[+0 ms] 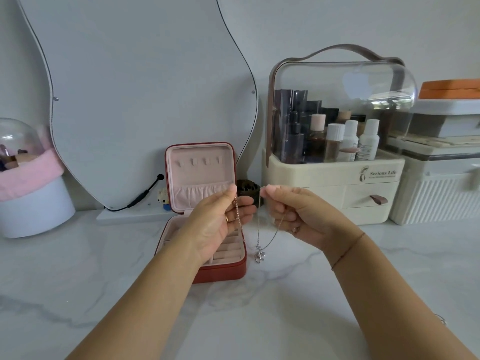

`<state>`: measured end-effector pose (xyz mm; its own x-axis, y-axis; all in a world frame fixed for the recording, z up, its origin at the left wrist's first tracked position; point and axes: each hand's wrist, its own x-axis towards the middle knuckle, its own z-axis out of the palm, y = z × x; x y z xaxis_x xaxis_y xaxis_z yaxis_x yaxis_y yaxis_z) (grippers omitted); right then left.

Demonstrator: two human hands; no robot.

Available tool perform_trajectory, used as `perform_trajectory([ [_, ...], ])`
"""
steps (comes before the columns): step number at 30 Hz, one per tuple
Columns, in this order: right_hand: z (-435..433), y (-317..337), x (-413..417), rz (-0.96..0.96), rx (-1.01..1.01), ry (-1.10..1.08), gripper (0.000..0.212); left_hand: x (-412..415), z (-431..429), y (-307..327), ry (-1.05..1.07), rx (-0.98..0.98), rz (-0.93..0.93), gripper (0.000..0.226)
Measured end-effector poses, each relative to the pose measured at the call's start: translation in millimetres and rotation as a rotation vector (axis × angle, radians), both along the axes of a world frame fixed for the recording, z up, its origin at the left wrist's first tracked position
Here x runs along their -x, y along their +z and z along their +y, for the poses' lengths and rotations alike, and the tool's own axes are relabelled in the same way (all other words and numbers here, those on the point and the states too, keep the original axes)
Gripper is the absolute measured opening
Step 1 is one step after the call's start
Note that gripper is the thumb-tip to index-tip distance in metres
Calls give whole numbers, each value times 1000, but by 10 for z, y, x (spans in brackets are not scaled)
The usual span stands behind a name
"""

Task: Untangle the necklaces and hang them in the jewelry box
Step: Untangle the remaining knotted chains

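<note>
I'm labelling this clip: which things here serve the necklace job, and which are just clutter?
Job: left hand, rose-gold chain, right hand, silver pendant necklace, red jewelry box.
Lying about: wavy mirror, cosmetics organizer, pink-trimmed dome holder.

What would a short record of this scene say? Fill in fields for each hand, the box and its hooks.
Left hand: pinches the gold chain, which hangs down past the palm
Right hand: pinches the silver necklace, pendant dangling below
Jewelry box: open, lid upright
Hooks: four in the lid, all bare
</note>
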<state>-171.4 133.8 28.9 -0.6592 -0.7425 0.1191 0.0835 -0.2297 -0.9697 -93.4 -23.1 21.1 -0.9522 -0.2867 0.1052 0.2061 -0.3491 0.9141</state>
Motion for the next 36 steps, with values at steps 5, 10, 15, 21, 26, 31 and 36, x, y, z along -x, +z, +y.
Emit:
perform_trajectory([
  [5, 41, 29, 31, -66, 145, 20, 18, -1, -110, 38, 77, 12, 41, 20],
  [10, 62, 38, 58, -54, 143, -90, 26, -42, -273, 127, 159, -65, 99, 23],
  [15, 102, 56, 72, -79, 171, -139, 21, -82, -458, 182, 236, -166, 118, 25],
  [21, 135, 81, 58, -22, 167, -168, 23, -125, -554, 196, 192, -235, 148, 24],
  [26, 101, 28, 49, 50, -75, -154, 26, -134, -505, 191, 70, -154, 187, 27],
  [31, 61, 6, 16, 85, -180, -177, 23, -149, -459, 168, 63, -37, 128, 21],
  [36, 60, 43, -6, 173, -116, -209, 21, -146, -407, 80, 161, 436, -41, 29],
])
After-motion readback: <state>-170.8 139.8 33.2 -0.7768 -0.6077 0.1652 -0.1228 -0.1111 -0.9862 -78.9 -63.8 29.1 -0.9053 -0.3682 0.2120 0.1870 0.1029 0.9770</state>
